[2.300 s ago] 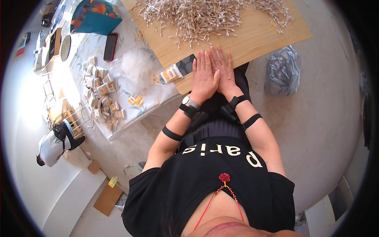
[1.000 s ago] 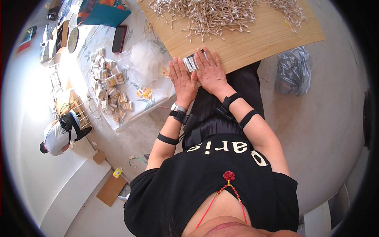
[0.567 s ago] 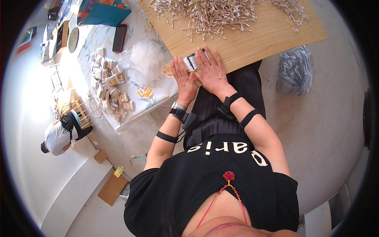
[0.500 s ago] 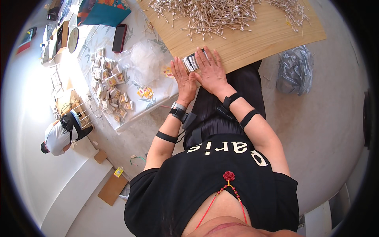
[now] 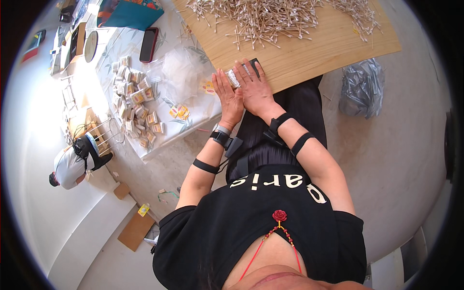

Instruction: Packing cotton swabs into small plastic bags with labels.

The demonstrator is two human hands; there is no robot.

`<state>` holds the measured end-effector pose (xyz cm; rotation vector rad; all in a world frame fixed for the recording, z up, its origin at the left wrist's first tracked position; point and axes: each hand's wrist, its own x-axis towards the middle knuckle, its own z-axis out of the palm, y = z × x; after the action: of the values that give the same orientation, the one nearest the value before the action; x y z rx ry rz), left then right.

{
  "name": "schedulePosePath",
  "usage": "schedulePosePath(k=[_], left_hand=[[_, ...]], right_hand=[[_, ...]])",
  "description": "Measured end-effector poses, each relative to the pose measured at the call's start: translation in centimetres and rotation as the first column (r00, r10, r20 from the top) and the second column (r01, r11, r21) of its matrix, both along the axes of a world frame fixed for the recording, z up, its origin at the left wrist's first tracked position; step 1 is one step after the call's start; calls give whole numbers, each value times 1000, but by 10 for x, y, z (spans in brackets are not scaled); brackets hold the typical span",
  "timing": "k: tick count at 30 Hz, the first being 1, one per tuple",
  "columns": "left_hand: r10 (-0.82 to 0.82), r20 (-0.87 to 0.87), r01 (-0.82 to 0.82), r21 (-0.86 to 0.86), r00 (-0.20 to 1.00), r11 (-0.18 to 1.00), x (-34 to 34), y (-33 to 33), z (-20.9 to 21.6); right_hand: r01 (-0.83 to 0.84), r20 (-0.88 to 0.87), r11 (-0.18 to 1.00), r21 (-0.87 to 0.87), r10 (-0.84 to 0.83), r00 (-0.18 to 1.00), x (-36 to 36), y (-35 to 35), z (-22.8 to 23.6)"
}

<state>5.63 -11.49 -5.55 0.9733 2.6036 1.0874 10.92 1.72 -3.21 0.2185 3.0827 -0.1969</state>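
A neat row of cotton swabs [image 5: 233, 79] lies at the near-left edge of the wooden board, partly hidden under my hands. My right hand [image 5: 255, 92] lies across the row with its fingers stretched out flat. Beyond its fingertips a flat dark piece [image 5: 255, 63] shows; I cannot make out its full shape. My left hand [image 5: 229, 100] rests at the row's left end, fingers straight and close together, its thumb side against my right hand. A big loose heap of cotton swabs [image 5: 270, 21] covers the far part of the board [image 5: 290, 65].
On the cloth-covered table [image 5: 198, 106] to the left are several small filled packs [image 5: 137, 96], clear plastic bags [image 5: 181, 70], yellow labels [image 5: 179, 112], a phone [image 5: 149, 45] and a teal bag [image 5: 128, 17]. A grey plastic bag [image 5: 362, 89] stands right. Another person [image 5: 72, 164] bends at far left.
My right hand has slid left over the swab row and covers more of it. The dark piece now shows past its fingertips. My left hand has shifted slightly right.
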Motion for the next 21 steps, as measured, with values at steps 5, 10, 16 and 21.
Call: schedulePosePath(k=[5, 10, 16, 21], left_hand=[[-4, -8, 3, -44, 1000, 999, -1, -3, -1], [2, -1, -3, -64, 1000, 998, -1, -4, 4], [85, -154, -119, -229, 984, 966, 1, -6, 8], [95, 14, -95, 66, 995, 993, -7, -6, 5]], right_hand=[[-7, -4, 996, -90, 6, 1000, 0, 0, 2], [14, -44, 990, -139, -20, 999, 1, 1, -5], [10, -85, 980, -200, -28, 996, 2, 3, -7], [-5, -108, 972, -234, -21, 994, 0, 1, -4]])
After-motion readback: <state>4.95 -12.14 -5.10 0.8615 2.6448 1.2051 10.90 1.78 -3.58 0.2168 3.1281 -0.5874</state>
